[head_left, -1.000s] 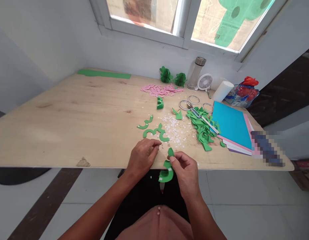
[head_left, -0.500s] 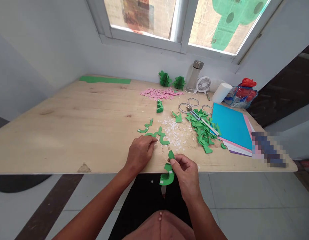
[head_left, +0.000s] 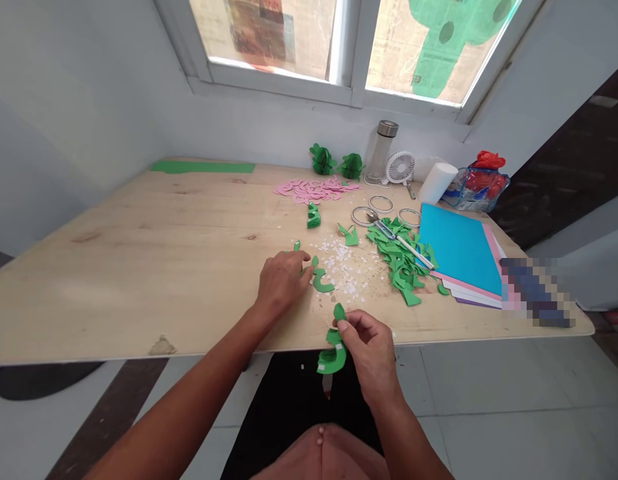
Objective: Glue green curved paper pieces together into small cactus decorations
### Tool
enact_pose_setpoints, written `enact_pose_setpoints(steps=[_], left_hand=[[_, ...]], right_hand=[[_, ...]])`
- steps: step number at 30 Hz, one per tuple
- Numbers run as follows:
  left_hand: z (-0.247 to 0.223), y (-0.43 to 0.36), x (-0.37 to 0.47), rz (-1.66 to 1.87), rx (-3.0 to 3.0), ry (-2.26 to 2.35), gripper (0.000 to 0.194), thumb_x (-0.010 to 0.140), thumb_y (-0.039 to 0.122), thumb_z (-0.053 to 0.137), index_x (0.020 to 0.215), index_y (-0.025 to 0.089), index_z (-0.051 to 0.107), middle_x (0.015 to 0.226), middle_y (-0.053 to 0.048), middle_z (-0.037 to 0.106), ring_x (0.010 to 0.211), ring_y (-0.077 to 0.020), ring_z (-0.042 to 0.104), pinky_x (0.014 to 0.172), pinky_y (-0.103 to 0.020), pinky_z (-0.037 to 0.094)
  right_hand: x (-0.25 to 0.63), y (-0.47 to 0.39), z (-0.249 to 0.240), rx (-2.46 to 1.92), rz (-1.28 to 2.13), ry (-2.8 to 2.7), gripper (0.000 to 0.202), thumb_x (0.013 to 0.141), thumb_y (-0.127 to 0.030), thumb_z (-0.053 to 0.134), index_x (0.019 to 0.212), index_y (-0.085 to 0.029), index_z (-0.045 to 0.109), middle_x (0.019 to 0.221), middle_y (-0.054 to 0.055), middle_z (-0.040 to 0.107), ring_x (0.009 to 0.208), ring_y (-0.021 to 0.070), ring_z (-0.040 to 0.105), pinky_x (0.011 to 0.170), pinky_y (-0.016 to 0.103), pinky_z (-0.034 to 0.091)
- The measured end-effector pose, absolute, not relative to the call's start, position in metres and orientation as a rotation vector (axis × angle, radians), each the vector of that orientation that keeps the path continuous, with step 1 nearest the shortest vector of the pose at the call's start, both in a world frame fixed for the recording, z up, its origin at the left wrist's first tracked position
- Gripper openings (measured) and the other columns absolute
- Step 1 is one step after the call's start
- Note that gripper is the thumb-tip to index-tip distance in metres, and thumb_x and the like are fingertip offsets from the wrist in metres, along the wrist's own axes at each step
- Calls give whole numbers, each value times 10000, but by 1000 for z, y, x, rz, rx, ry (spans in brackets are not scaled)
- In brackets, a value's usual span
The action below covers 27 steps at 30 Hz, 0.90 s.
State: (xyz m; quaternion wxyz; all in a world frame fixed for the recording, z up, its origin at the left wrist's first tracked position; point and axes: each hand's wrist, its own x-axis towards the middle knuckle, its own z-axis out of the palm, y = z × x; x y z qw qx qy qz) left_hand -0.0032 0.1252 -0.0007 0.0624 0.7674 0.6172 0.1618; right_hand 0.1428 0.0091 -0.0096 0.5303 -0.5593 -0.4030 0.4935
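My right hand [head_left: 371, 350] pinches a wavy green paper cutout [head_left: 333, 360], seemingly several layers thick, by its upper end in front of the table edge. Small white squares show on its face. My left hand [head_left: 283, 280] rests over the tabletop with its fingers apart, touching or just above green cutouts that it partly covers. The tip of one cutout [head_left: 297, 246] pokes out beyond the knuckles. Beside the fingertips lies another curved green cutout [head_left: 321, 281]. Farther back is a small stack of green cutouts [head_left: 313, 215].
White paper bits [head_left: 346, 260] litter the wooden table [head_left: 189, 267]. To the right are green scraps [head_left: 401, 267] with a cutter [head_left: 383, 228] on top, tape rings [head_left: 381, 203] and coloured sheets [head_left: 456, 247]. Pink cutouts [head_left: 313, 190], a bottle [head_left: 381, 153] and a fan [head_left: 401, 167] stand behind.
My left hand has moved forward and slightly left, over the green cutouts, and its fingers have spread. My right hand still holds its green cutout in nearly the same place. The view has shifted slightly.
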Motion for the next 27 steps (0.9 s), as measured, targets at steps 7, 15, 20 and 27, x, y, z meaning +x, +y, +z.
enact_pose_setpoints(steps=[7, 15, 20, 27], left_hand=[[-5, 149, 11, 440, 2319, 1877, 145, 772, 303, 572, 712, 193, 644, 801, -121, 710, 894, -338, 621, 736, -420, 444], [-2, 140, 10, 682, 2143, 1881, 87, 746, 210, 552, 667, 220, 588, 761, -46, 715, 809, -257, 647, 681, -350, 466], [12, 111, 4, 862, 2076, 1730, 115, 809, 275, 529, 719, 215, 566, 740, 6, 703, 688, -154, 649, 643, -250, 487], [21, 61, 6, 1275, 2335, 1493, 103, 860, 246, 532, 775, 213, 579, 736, -12, 683, 752, -191, 631, 744, -321, 468]], right_hand=[[148, 7, -10, -1342, 1149, -975, 178, 768, -308, 636, 741, -139, 688, 693, 38, 653, 639, 155, 567, 618, 263, 453], [151, 3, -5, -1341, 1158, -955, 159, 767, -294, 631, 721, -151, 682, 670, 23, 641, 626, 148, 551, 609, 256, 429], [152, 4, -4, -1302, 1162, -939, 167, 768, -307, 639, 722, -155, 689, 686, 23, 660, 644, 151, 572, 622, 255, 439], [147, 15, 14, -1103, 1141, -831, 110, 740, -293, 675, 769, -200, 726, 992, 56, 712, 926, 198, 630, 805, 302, 482]])
